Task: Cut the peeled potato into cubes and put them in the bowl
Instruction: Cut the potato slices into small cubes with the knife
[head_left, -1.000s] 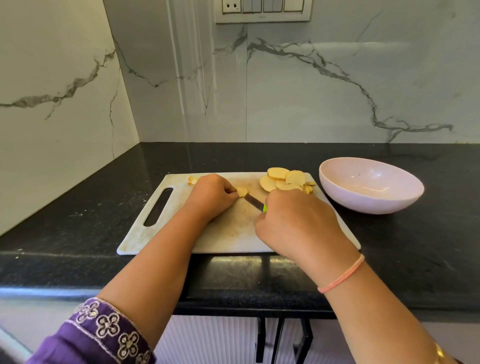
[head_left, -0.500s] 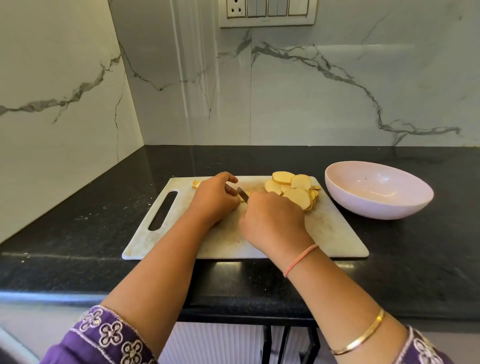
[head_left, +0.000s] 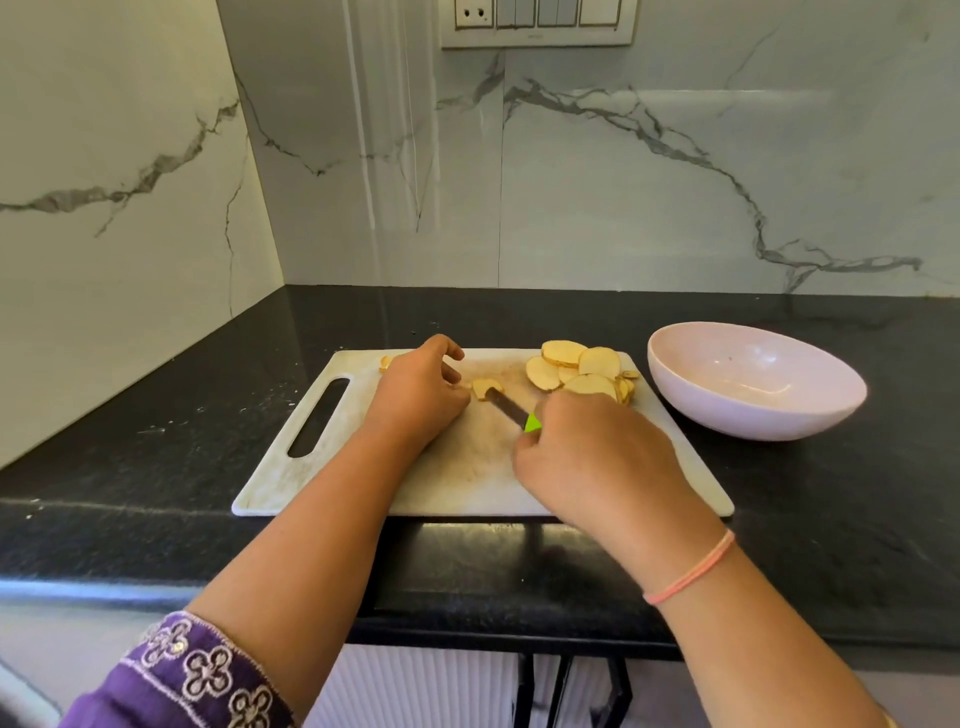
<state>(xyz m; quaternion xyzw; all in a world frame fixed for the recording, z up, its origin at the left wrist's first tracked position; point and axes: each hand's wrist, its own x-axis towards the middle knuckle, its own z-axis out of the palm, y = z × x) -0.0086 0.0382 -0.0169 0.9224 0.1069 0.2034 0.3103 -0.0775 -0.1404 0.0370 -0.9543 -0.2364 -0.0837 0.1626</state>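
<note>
The black counter (head_left: 156, 467) carried a white cutting board (head_left: 467, 483). A pink bowl (head_left: 753, 384) sat just beside the board's right edge, and I could see no potato in it, so I think most of the job was not done yet.

The right hand (head_left: 597, 467) was curled tight round the green handle of a knife (head_left: 506, 408). The left hand (head_left: 415, 395) was curled too, and its fingertips held a small potato piece (head_left: 483, 387) down on the board. A pile of round potato slices (head_left: 571, 364) lay at the back of the board, just behind the right hand and near the bowl.

The big danger was the blade. Its tip lay on the small piece, right beside the left fingertips. The piece was tiny and likely wet, so it could slip. Then the knife could slide into a finger.

The right hand could also bump the pile and push slices off the board onto the counter.
</note>
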